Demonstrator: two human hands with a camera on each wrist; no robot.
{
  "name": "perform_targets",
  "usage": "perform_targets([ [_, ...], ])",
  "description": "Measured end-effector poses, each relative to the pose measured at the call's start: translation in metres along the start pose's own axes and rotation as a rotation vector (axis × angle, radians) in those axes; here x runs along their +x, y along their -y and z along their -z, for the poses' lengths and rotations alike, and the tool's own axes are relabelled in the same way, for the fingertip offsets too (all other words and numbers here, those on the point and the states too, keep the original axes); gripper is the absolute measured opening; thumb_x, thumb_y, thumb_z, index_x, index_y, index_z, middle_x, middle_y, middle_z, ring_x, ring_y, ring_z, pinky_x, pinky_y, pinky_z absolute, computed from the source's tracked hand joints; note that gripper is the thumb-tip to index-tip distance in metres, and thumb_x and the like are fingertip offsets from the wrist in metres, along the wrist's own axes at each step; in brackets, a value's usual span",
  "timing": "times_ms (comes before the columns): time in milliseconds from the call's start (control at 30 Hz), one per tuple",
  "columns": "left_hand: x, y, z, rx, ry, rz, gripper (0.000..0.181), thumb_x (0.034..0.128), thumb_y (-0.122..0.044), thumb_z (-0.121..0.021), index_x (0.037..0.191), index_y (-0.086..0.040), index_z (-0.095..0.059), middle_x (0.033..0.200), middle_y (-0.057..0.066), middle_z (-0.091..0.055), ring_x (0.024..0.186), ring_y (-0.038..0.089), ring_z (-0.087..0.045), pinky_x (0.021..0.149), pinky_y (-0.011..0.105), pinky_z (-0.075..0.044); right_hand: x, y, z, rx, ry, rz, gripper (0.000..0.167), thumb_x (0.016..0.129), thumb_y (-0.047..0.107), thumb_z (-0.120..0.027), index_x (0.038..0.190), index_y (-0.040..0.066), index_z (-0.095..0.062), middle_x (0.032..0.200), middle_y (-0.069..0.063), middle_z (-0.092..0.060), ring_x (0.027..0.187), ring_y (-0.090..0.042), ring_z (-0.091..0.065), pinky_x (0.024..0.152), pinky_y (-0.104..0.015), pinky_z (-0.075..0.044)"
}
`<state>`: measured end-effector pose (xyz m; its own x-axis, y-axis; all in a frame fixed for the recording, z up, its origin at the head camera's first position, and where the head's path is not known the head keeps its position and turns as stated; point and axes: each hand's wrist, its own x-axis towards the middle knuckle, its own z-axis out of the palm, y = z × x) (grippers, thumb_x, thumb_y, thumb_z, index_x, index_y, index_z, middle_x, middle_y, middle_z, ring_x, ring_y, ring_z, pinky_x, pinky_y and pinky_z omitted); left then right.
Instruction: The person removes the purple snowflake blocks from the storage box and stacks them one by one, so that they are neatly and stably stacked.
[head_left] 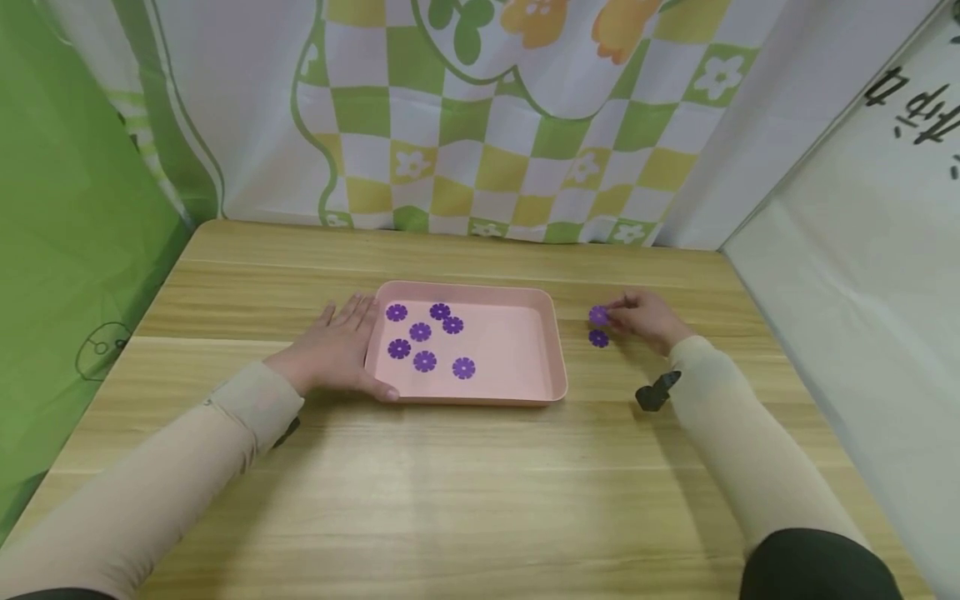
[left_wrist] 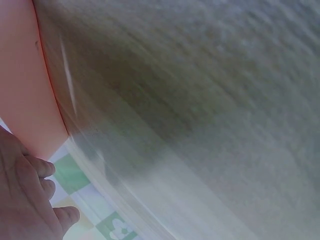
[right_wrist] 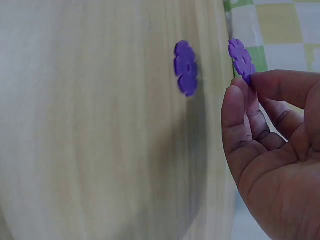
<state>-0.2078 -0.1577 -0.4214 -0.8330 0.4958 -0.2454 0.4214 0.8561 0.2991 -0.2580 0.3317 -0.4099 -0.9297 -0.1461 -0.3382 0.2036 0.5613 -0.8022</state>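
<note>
While straight-fingered left hand [head_left: 333, 354] touches pink tray [head_left: 517, 342], right hand [head_left: 645, 319] pinches purple disc [head_left: 597, 315]; seemingly pickup step, next move likely calls for carrying it over to tray

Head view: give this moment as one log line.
left hand: touching pink tray | right hand: pinching purple disc | tray: seven discs | table: another disc

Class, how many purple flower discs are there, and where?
9: seven purple discs in the pink tray, one disc pinched by the right hand, another disc on the table. Any beneath hands would be hidden.
</note>
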Motion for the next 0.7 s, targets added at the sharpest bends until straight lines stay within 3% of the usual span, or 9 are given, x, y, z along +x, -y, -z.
perform_targets([
  [700, 0.000, 0.000, 0.000, -0.017, 0.011, 0.011, 0.156, 0.0632, -0.087, -0.073, 0.161, 0.009, 0.001, 0.169, 0.026, 0.004, 0.155, 0.043, 0.007, 0.122, 0.060, 0.007, -0.008, -0.021, 0.002, 0.075, 0.065, -0.036, 0.036, 0.107, 0.001, -0.047, 0.135, -0.022, -0.044, 0.109, -0.010, -0.063, 0.087, -0.005, -0.061, 0.082, -0.020, -0.058],
])
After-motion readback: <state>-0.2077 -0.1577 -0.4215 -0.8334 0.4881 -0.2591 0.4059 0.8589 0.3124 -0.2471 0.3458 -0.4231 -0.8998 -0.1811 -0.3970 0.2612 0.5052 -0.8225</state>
